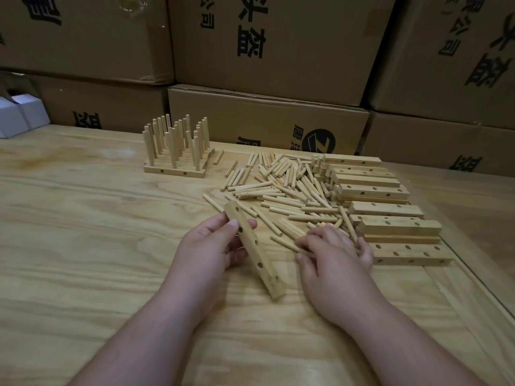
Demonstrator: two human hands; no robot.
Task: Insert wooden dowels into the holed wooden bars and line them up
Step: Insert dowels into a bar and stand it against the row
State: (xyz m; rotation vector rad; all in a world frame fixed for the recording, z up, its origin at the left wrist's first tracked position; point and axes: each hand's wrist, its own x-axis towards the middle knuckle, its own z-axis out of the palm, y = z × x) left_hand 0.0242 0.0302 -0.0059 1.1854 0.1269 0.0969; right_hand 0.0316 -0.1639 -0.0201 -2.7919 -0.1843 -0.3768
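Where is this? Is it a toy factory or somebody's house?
Probably a small workshop or packing room, not a house. Big printed cardboard cartons are stacked behind the wooden table, with a heap of loose dowels and many holed bars waiting.

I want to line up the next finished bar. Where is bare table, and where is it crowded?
Bare table lies left of the left hand, in front of the finished bars. Crowded: the dowel pile and bar stack beyond the right hand.
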